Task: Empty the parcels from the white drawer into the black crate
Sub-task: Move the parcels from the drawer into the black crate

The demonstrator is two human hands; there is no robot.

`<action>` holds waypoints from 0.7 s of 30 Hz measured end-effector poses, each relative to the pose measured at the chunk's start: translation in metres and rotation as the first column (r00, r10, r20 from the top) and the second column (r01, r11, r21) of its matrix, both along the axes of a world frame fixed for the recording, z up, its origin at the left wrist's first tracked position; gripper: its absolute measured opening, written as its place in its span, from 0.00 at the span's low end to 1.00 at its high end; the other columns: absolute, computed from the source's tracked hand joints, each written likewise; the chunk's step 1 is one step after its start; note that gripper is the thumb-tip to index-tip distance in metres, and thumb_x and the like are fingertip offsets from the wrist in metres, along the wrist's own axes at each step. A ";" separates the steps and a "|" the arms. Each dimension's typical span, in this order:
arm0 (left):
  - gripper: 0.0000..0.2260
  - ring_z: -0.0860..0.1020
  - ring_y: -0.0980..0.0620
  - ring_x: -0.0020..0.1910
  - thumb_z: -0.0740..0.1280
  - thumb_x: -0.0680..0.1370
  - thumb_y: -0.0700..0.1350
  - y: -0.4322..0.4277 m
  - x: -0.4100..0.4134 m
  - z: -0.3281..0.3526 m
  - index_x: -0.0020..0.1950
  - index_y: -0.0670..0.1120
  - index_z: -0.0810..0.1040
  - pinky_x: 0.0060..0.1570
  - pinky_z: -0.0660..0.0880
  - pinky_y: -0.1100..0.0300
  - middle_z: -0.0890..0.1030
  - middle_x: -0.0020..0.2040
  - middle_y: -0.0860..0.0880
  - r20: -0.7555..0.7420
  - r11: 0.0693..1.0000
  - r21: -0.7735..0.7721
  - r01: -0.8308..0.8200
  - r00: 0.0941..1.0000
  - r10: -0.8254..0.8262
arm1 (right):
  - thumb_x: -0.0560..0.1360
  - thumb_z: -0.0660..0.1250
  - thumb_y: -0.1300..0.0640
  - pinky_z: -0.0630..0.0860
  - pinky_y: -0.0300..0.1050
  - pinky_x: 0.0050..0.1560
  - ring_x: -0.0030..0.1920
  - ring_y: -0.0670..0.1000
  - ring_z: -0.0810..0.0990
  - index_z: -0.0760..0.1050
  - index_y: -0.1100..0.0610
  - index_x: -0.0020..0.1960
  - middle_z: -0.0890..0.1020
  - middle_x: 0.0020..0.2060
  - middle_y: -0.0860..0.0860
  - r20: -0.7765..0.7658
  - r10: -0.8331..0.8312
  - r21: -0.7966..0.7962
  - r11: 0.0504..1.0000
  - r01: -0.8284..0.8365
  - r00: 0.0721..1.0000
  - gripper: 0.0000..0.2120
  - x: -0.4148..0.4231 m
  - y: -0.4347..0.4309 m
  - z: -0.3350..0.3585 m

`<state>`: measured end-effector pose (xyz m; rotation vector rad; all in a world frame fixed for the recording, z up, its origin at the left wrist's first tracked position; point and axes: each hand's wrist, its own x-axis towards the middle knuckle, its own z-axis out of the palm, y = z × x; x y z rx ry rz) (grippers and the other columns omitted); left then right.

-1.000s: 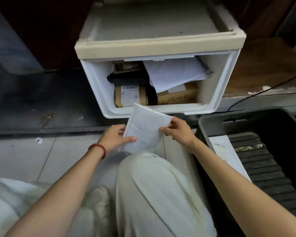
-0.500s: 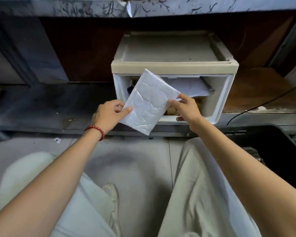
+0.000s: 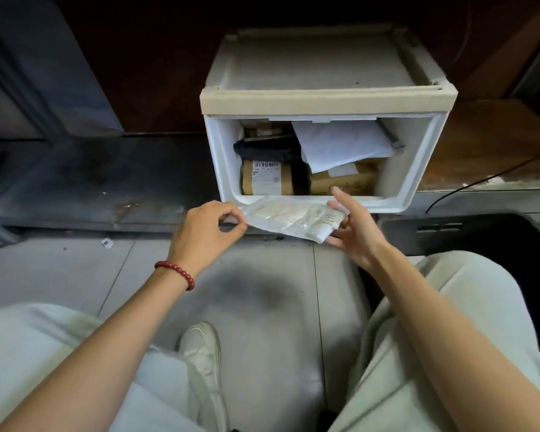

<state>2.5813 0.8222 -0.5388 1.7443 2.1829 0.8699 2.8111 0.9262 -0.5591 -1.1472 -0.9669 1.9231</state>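
A flat white padded parcel (image 3: 293, 218) lies nearly level just below the drawer's front lip. My left hand (image 3: 205, 232) pinches its left corner. My right hand (image 3: 354, 232) supports its right end from underneath, fingers spread. The white drawer (image 3: 424, 157) stands pulled out from its beige cabinet and holds a brown box with a barcode label (image 3: 267, 177), a second brown box (image 3: 343, 182), a black parcel (image 3: 267, 149) and a white envelope (image 3: 340, 143). Only the dark rim of the black crate (image 3: 468, 232) shows at the right.
The beige cabinet top (image 3: 321, 67) sits over the drawer. My knees in pale trousers (image 3: 449, 322) and a white shoe (image 3: 200, 347) fill the lower view. A black cable (image 3: 480, 179) runs across the wooden ledge at right. A small paper scrap (image 3: 106, 243) lies on the tiled floor.
The white parcel has turned from upright and facing me to lying flat, and dropped below the drawer's lip. The view has shifted down and left, uncovering the drawer's contents.
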 end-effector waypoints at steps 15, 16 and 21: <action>0.16 0.76 0.58 0.45 0.76 0.68 0.55 0.025 0.010 -0.013 0.51 0.50 0.79 0.38 0.68 0.72 0.76 0.53 0.54 0.172 0.997 -0.065 -0.050 0.983 0.060 | 0.77 0.67 0.62 0.80 0.45 0.38 0.48 0.53 0.83 0.72 0.56 0.58 0.82 0.51 0.54 0.239 -0.119 0.273 0.961 0.051 0.964 0.11 -0.001 0.016 -0.023; 0.17 0.76 0.56 0.45 0.74 0.70 0.56 0.027 0.013 -0.012 0.52 0.49 0.76 0.38 0.69 0.70 0.76 0.52 0.53 0.192 0.996 -0.056 -0.075 0.978 0.084 | 0.77 0.68 0.61 0.80 0.45 0.37 0.49 0.54 0.83 0.72 0.57 0.60 0.82 0.51 0.55 0.270 -0.123 0.295 0.955 0.039 0.955 0.12 -0.001 0.017 -0.025; 0.18 0.79 0.48 0.50 0.71 0.74 0.51 0.046 0.020 -0.007 0.60 0.48 0.72 0.47 0.78 0.53 0.80 0.53 0.48 0.311 0.992 0.003 -0.128 0.943 0.121 | 0.75 0.72 0.57 0.80 0.45 0.37 0.49 0.54 0.84 0.74 0.60 0.61 0.83 0.51 0.55 0.347 -0.180 0.392 0.919 0.032 0.920 0.17 0.005 0.023 -0.028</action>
